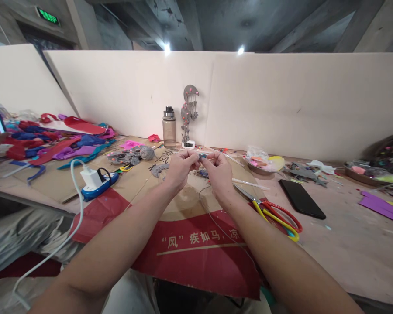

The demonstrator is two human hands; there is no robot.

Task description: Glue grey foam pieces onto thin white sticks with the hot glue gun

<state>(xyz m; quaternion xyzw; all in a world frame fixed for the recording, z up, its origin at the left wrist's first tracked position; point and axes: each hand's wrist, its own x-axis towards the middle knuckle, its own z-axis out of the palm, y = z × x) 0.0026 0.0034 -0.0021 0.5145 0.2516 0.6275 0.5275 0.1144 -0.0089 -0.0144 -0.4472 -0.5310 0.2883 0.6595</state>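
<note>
My left hand (180, 169) and my right hand (218, 172) meet above the cardboard, fingertips pinched together. Between them is a small grey-and-teal piece (202, 156), too small to make out its kind. A thin grey cord (203, 203) runs down from near my right hand across the red part of the cardboard (196, 257). Close to my left hand lies a grey cut piece (159, 170). Just right of my right wrist are scissors (258, 203) with yellow handles, lying with red-handled ones (283, 213).
At the back stand a bottle (169, 128) and a grey hanging ornament (190, 109) with pink dots. Coloured fabric scraps (62, 144) pile up left, near a blue power strip (100, 187). On the right lie a black phone (301, 198) and a bowl (262, 168) of small bits.
</note>
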